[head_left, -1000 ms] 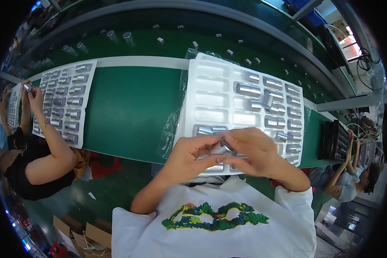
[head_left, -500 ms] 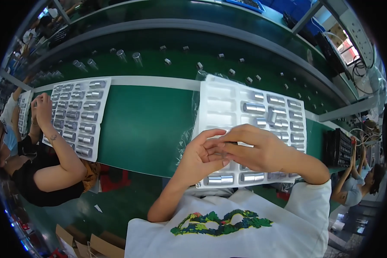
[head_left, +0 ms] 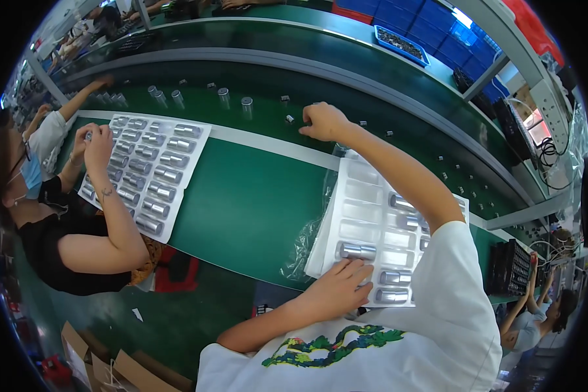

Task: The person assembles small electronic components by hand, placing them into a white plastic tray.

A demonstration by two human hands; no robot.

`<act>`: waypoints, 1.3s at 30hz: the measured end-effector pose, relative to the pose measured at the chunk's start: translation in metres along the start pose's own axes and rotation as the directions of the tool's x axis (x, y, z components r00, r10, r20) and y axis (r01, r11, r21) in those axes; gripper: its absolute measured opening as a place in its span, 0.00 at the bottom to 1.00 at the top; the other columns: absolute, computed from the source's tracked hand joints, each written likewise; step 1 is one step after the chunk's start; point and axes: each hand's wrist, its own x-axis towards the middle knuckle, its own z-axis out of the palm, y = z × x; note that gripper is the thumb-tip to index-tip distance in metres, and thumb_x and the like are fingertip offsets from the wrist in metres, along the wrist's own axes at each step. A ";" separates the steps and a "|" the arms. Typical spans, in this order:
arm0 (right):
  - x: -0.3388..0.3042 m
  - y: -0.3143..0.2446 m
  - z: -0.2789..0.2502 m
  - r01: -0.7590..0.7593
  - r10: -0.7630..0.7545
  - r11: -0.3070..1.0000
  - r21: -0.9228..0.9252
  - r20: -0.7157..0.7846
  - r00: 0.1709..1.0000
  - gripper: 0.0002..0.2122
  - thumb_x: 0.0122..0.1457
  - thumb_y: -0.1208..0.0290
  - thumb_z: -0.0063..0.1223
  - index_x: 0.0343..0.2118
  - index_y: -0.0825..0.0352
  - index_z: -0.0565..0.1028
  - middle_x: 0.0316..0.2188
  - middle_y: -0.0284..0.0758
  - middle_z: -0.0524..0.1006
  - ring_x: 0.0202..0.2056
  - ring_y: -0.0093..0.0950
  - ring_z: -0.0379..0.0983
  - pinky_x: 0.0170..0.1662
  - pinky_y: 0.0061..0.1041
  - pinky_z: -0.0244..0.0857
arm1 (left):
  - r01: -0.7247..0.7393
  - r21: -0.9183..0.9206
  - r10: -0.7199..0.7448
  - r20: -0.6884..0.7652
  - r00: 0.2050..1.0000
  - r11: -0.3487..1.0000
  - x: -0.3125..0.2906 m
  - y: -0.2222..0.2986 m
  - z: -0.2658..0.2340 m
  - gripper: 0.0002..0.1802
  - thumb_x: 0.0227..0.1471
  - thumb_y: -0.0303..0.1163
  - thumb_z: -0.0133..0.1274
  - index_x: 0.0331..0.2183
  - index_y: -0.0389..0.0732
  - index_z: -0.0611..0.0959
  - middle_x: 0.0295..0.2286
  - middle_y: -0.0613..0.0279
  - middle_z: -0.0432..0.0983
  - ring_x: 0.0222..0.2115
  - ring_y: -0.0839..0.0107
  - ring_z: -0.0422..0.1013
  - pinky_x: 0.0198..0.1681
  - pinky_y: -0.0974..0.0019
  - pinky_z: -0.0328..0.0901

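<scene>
My right hand (head_left: 325, 122) is stretched out over the green belt, fingers bent and a little apart, close to a small silver metal cylinder (head_left: 289, 119). I see nothing between its fingers, though the palm side is hidden. My left hand (head_left: 338, 287) lies on the near left corner of a white plastic tray (head_left: 359, 210), fingers loosely spread beside a larger silver cylinder (head_left: 357, 251) in its pocket. More silver cylinders (head_left: 395, 277) fill other pockets; the left column holds bare pockets farther back. My right arm and sleeve cover much of the tray's right side.
On the belt (head_left: 196, 98) stand larger cylinders (head_left: 247, 104) at left and several small ones at right. At left a co-worker (head_left: 78, 242) handles something over another filled tray (head_left: 157, 163). Crinkled clear film (head_left: 300, 255) lies beside my tray. A black crate (head_left: 509, 268) stands right.
My hands have parted: the right has gone forward to the belt, the left down onto the tray. The whole view has swung, so the scene sits differently in it.
</scene>
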 end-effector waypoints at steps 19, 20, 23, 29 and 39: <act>-0.118 0.022 -0.076 0.187 0.038 -0.568 0.802 -0.202 0.979 0.17 0.61 0.71 0.57 0.48 0.77 0.72 0.43 0.44 0.76 0.43 0.28 0.75 0.48 0.23 0.74 | -0.066 -0.983 -0.573 -0.153 0.805 0.168 0.010 0.002 -0.013 0.24 0.46 0.17 0.61 0.47 0.36 0.76 0.44 0.45 0.76 0.40 0.59 0.77 0.40 0.61 0.74; -0.146 0.027 -0.081 0.144 -0.027 -0.666 0.732 -0.217 0.976 0.18 0.62 0.70 0.54 0.51 0.78 0.70 0.45 0.44 0.74 0.45 0.29 0.74 0.49 0.24 0.73 | -0.089 -0.996 -0.627 -0.076 0.775 0.011 0.014 0.001 -0.025 0.21 0.51 0.19 0.58 0.48 0.34 0.75 0.43 0.45 0.76 0.36 0.60 0.77 0.40 0.61 0.74; -0.224 0.005 -0.103 0.199 0.152 -0.660 0.724 -0.130 0.980 0.22 0.66 0.65 0.49 0.56 0.78 0.65 0.47 0.41 0.70 0.46 0.29 0.71 0.48 0.24 0.70 | -0.174 -0.984 -0.692 -0.095 0.716 -0.045 0.025 0.002 -0.030 0.21 0.52 0.21 0.57 0.49 0.35 0.75 0.45 0.48 0.75 0.41 0.63 0.75 0.43 0.62 0.72; -0.326 0.023 -0.080 0.165 -0.004 -0.643 0.748 -0.219 0.976 0.25 0.65 0.64 0.49 0.60 0.74 0.61 0.47 0.42 0.71 0.46 0.29 0.72 0.47 0.27 0.70 | -0.115 -0.993 -0.657 -0.076 0.750 -0.017 0.042 0.019 -0.012 0.22 0.54 0.24 0.57 0.50 0.33 0.74 0.46 0.52 0.74 0.45 0.67 0.73 0.45 0.62 0.71; -0.368 -0.009 -0.074 0.456 -0.213 0.780 0.429 -0.504 0.837 0.18 0.45 0.78 0.69 0.42 0.69 0.79 0.36 0.41 0.79 0.36 0.34 0.78 0.38 0.25 0.71 | 0.095 -0.965 -0.691 0.244 0.681 -0.246 0.056 0.024 0.002 0.16 0.63 0.42 0.49 0.42 0.39 0.78 0.30 0.61 0.77 0.24 0.76 0.73 0.24 0.76 0.66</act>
